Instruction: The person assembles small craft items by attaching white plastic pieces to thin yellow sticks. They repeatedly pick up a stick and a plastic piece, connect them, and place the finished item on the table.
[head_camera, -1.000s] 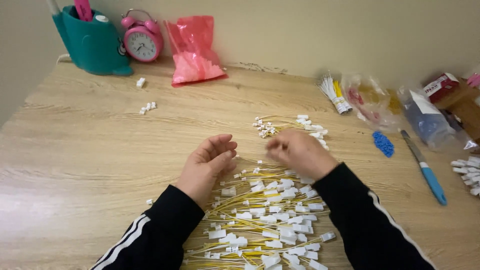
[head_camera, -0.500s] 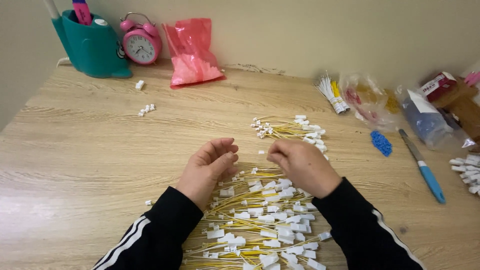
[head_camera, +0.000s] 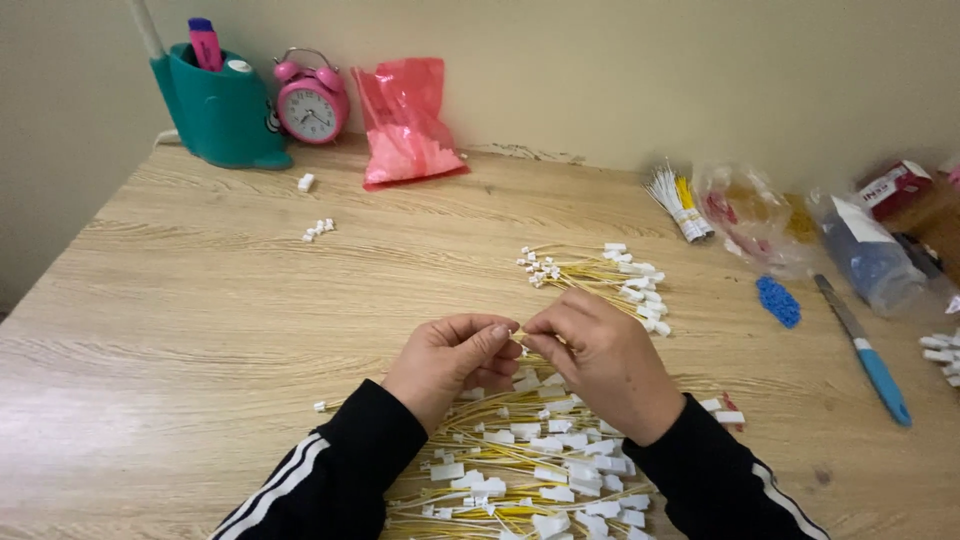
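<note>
My left hand (head_camera: 448, 362) and my right hand (head_camera: 600, 358) meet fingertip to fingertip above a pile of yellow wires with white connectors (head_camera: 520, 470). Both pinch one thin yellow wire (head_camera: 520, 333) between thumb and fingers; its ends are hidden by the fingers. A smaller bundle of yellow wires with white connectors (head_camera: 600, 275) lies just beyond my right hand on the wooden table (head_camera: 200, 330). Black sleeves with white stripes cover both forearms.
At the back stand a teal pen holder (head_camera: 218, 110), a pink alarm clock (head_camera: 312, 100) and a pink plastic bag (head_camera: 405, 125). Loose white connectors (head_camera: 318, 230) lie at the left. To the right are clear bags (head_camera: 760, 215), a blue bead cluster (head_camera: 778, 300) and a blue-handled knife (head_camera: 868, 355).
The camera has shifted slightly. My hands have closed together, fingertips now touching on a single yellow wire over the pile.
</note>
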